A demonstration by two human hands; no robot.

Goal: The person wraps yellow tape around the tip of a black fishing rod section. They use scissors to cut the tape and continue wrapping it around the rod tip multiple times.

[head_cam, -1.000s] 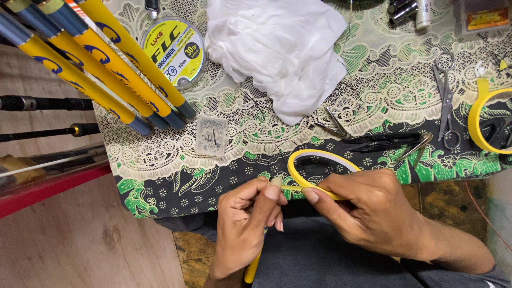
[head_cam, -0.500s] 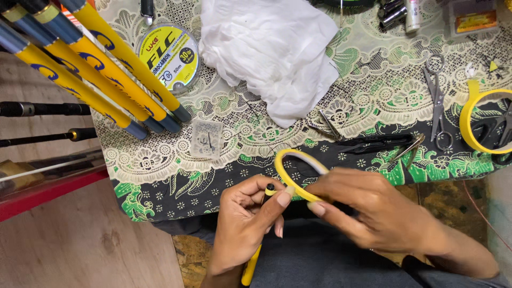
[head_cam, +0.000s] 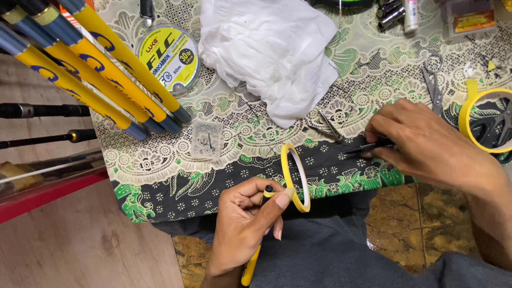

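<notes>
My left hand [head_cam: 245, 224] grips a thin yellow rod [head_cam: 250, 266] with a black tip near the table's front edge. A thin yellow tape roll [head_cam: 296, 176] stands on edge against my left thumb, its loose end stuck at the rod tip. My right hand [head_cam: 426, 144] is off the roll, out to the right on the patterned cloth [head_cam: 176, 176], with its fingers closed on a small black tool [head_cam: 365, 148].
Several yellow-and-blue rods [head_cam: 90, 69] lie at the upper left beside a round line spool [head_cam: 168, 56]. A crumpled white cloth [head_cam: 272, 48] lies at the top middle. Scissors [head_cam: 433, 80] and a second yellow tape roll [head_cam: 485, 120] are at the right. A small clear packet [head_cam: 207, 140] lies mid-table.
My right hand let go of the tape roll and moved right onto the black tool. The roll now stands on edge at my left thumb.
</notes>
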